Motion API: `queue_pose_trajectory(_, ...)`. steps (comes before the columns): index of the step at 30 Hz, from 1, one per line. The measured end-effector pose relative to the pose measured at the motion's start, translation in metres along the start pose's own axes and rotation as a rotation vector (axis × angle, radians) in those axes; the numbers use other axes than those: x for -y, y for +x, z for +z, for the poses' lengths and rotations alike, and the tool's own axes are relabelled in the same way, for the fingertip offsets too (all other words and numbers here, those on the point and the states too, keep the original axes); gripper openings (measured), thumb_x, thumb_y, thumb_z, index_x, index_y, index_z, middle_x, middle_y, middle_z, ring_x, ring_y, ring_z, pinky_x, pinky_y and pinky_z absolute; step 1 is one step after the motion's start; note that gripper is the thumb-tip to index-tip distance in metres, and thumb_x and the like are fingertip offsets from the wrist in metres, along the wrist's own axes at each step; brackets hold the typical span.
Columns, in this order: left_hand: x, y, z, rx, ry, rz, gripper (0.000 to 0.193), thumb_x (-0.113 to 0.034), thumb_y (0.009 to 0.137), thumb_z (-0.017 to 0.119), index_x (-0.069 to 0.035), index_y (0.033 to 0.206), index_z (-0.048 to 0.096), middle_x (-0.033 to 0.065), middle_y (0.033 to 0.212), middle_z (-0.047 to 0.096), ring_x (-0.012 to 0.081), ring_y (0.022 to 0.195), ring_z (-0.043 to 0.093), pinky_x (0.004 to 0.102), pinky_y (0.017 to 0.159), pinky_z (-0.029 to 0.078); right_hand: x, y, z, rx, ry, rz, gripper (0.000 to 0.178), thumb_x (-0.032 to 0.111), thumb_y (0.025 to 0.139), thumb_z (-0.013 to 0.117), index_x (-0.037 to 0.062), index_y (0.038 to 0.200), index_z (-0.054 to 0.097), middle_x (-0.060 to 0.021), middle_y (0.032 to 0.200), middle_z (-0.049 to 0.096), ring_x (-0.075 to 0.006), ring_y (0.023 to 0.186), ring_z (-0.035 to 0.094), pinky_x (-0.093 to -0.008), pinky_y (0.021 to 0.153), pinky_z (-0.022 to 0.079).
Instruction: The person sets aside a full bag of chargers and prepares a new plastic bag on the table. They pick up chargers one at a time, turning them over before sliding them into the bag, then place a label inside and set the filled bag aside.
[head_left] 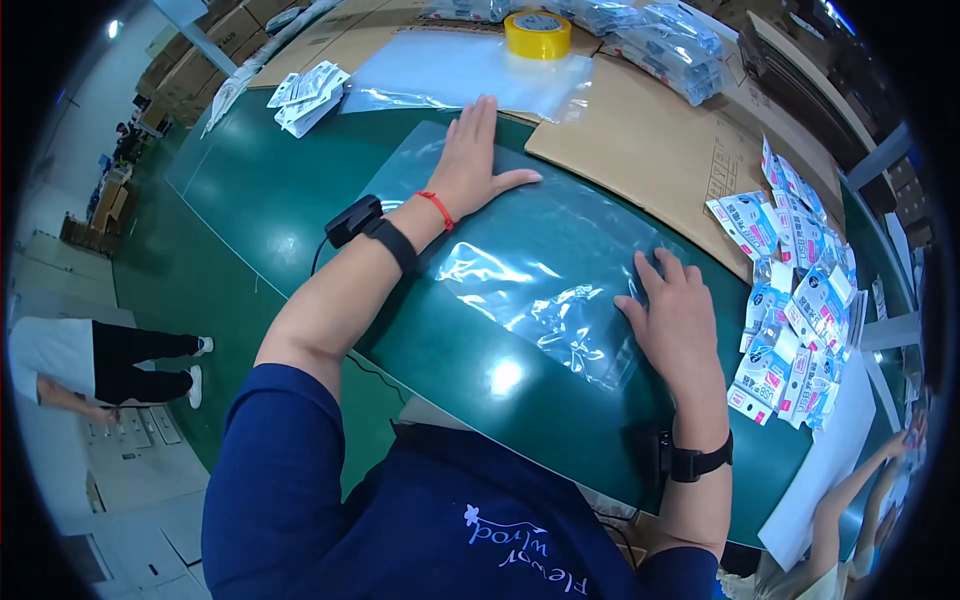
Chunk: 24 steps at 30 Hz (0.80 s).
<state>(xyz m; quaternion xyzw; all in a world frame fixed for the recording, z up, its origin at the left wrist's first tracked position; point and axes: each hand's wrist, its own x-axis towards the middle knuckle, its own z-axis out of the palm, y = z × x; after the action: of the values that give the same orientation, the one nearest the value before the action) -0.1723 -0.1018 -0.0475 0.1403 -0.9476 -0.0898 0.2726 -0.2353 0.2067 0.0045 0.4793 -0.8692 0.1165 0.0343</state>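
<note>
A clear plastic bag lies flat on the green table in front of me, with bright glare along its near side. My left hand rests on the bag's far left part, fingers stretched out and thumb spread to the right. At the bag's right end, my right hand touches it with the fingers apart and slightly bent. Neither hand grips anything. Each wrist wears a black strap with a small dark device, and the left one also has a red cord.
A stack of clear bags carries a yellow tape roll. Cardboard covers the far side. Blue-and-white packets pile up at right; white packets lie far left. Another person stands at left; another person's arm shows lower right.
</note>
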Motion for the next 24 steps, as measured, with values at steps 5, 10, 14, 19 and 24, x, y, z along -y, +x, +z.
queue_pose_trajectory(5,-0.016,0.016,0.004,-0.064,0.062,0.146,0.122,-0.07,0.066,0.068,0.004,0.146,0.013,0.0277,0.148,0.023,0.0421,0.14,0.019,0.0532,0.113,0.015,0.0,-0.002,-0.006,0.088,-0.162,0.058,0.051,0.026,0.076,0.072,0.0013,0.119,0.06,-0.0143,0.125,0.056,-0.0304,0.103,0.055,-0.038,0.086,0.046)
queue_pose_trajectory(10,-0.027,0.022,0.013,-0.099,0.028,0.207,0.125,-0.072,0.062,0.068,0.003,0.146,0.014,0.0267,0.15,0.02,0.0414,0.141,0.015,0.056,0.112,0.011,-0.009,-0.013,-0.008,0.097,-0.269,0.085,0.053,0.027,0.076,0.071,0.0,0.119,0.058,-0.0141,0.122,0.058,-0.0303,0.103,0.056,-0.0379,0.085,0.046)
queue_pose_trajectory(14,-0.021,0.02,0.003,-0.132,0.039,0.229,0.123,-0.07,0.064,0.068,0.0,0.148,0.013,0.0238,0.152,0.018,0.0405,0.142,0.013,0.0564,0.112,0.01,-0.008,-0.005,-0.011,0.13,-0.092,0.07,0.046,0.022,0.079,0.067,-0.0003,0.118,0.057,-0.0162,0.122,0.058,-0.0317,0.106,0.056,-0.0386,0.087,0.047)
queue_pose_trajectory(19,-0.079,-0.007,-0.033,0.033,-0.03,0.415,0.103,-0.061,0.073,0.066,-0.005,0.148,0.022,0.0197,0.153,0.019,0.0403,0.142,0.013,0.0553,0.113,0.01,-0.013,-0.04,-0.04,-0.021,-0.191,0.089,0.043,0.015,0.08,0.065,-0.0001,0.119,0.056,-0.0175,0.122,0.057,-0.0327,0.107,0.056,-0.0396,0.09,0.046)
queue_pose_trajectory(24,-0.114,-0.029,-0.042,0.313,-0.143,0.547,0.085,-0.052,0.08,0.064,-0.007,0.145,0.032,0.0188,0.152,0.022,0.0399,0.142,0.015,0.0546,0.113,0.01,-0.093,-0.083,-0.071,-0.234,-0.226,0.262,0.048,0.0,0.073,0.063,0.0049,0.121,0.056,-0.0181,0.122,0.056,-0.0355,0.11,0.054,-0.0417,0.095,0.043)
